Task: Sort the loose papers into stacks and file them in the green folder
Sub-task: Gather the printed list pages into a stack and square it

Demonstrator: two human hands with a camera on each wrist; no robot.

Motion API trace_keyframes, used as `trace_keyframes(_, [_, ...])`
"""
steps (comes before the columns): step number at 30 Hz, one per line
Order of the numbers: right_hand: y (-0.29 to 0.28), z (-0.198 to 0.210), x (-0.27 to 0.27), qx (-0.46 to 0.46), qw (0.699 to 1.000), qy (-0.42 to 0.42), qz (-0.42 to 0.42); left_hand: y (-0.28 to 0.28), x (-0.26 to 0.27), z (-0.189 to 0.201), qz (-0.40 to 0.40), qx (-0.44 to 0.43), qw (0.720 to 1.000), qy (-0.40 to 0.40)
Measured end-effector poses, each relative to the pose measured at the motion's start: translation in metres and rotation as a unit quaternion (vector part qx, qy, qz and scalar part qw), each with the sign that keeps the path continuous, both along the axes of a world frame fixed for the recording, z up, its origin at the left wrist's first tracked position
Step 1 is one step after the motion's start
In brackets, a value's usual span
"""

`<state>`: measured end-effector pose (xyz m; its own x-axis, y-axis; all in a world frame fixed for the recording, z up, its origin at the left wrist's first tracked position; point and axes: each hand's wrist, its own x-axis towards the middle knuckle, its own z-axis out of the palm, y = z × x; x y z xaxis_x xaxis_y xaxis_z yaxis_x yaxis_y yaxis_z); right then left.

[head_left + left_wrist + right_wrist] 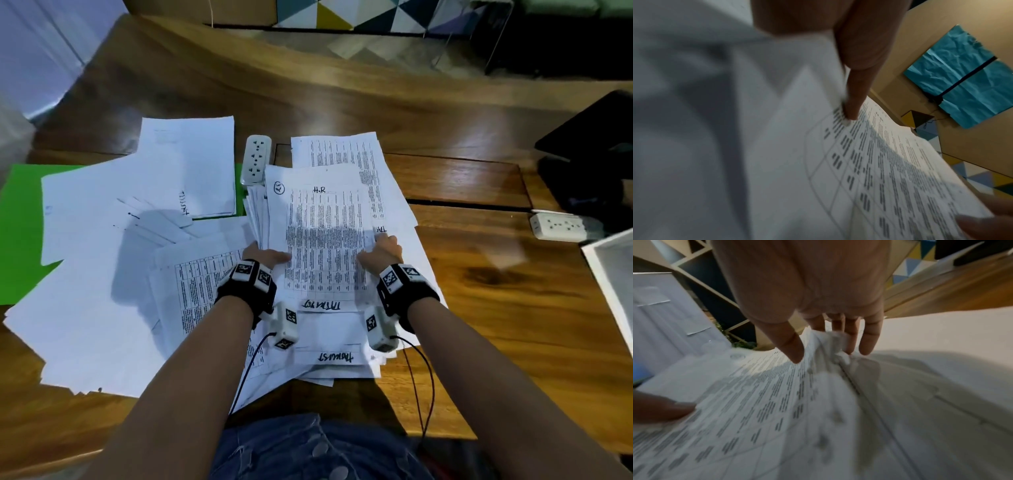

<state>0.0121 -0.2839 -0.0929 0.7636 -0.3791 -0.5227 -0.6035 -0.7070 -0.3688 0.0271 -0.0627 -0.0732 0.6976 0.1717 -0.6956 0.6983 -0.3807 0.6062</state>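
Observation:
A stack of printed sheets (pixel 325 240), its top page a dense table headed "H.R", is held over the paper pile in front of me. My left hand (pixel 265 255) pinches its left edge, with the thumb (pixel 853 91) on top of the stack (pixel 879 162). At the right edge my right hand (pixel 385 250) grips the stack (pixel 766 402), thumb (pixel 791 345) on the print and fingers (pixel 867 340) behind the ruffled edges. The green folder (pixel 24 222) lies open at the left, mostly covered by loose white papers (pixel 137 205).
A white power strip (pixel 255 159) lies just beyond the stack, and a second one (pixel 558 226) sits at the right. A black object (pixel 589 154) and a white tray (pixel 613 274) occupy the right edge. More sheets (pixel 85 325) spread across the wooden table (pixel 479 291).

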Motion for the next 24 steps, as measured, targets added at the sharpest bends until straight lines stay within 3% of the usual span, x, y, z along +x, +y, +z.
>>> trace_keyframes(5, [0.007, 0.004, -0.001, -0.042, 0.995, 0.009, 0.095, -0.008, 0.004, -0.001, -0.005, -0.032, 0.996, -0.078])
trace_keyframes(7, [0.003, 0.005, 0.001, -0.020, 0.999, -0.016, 0.047, -0.004, 0.005, 0.001, -0.002, -0.060, 0.991, -0.122])
trace_keyframes(9, [-0.007, 0.009, 0.007, 0.059, 0.994, -0.083, -0.042, 0.000, 0.008, 0.006, -0.002, -0.092, 0.985, -0.149])
trace_keyframes(12, [-0.019, 0.025, 0.015, 0.227, 0.952, -0.171, -0.113, 0.003, 0.016, 0.017, -0.012, -0.126, 0.977, -0.170])
trace_keyframes(14, [-0.022, 0.040, 0.021, 0.281, 0.930, -0.197, -0.132, 0.001, 0.019, 0.028, -0.020, -0.140, 0.972, -0.189])
trace_keyframes(19, [-0.021, 0.091, 0.041, 0.311, 0.866, -0.361, -0.149, -0.023, 0.046, 0.072, -0.005, -0.099, 0.948, -0.302])
trace_keyframes(24, [-0.023, 0.141, 0.063, 0.290, 0.799, -0.515, -0.109, -0.042, 0.067, 0.118, 0.047, -0.105, 0.896, -0.429])
